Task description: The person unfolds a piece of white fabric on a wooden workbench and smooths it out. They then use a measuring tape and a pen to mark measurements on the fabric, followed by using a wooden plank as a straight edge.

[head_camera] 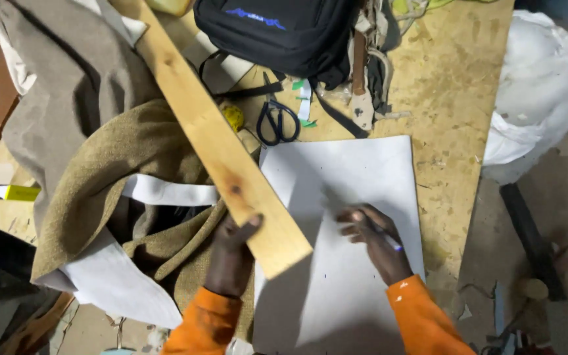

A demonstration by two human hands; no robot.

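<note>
the left hand (230, 253) had its fingers clamped on a long pale wooden plank (212, 135); the right hand (374, 238), fingers curled together around a pen (394, 246), rested on a white paper sheet (343, 177).

Long pale wooden plank (212, 131) runs diagonally, its near end resting on the edge of a big white sheet (356, 197) lying flat on the tabletop (455, 98). A pen (392, 243) touches the sheet.

Dim warm light, soft shadows, right hand (373, 238) perhaps motion-blurred

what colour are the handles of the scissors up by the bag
Black: the scissors have dark looped handles, seen in the head view, lying on the board just below the black bag.
</note>
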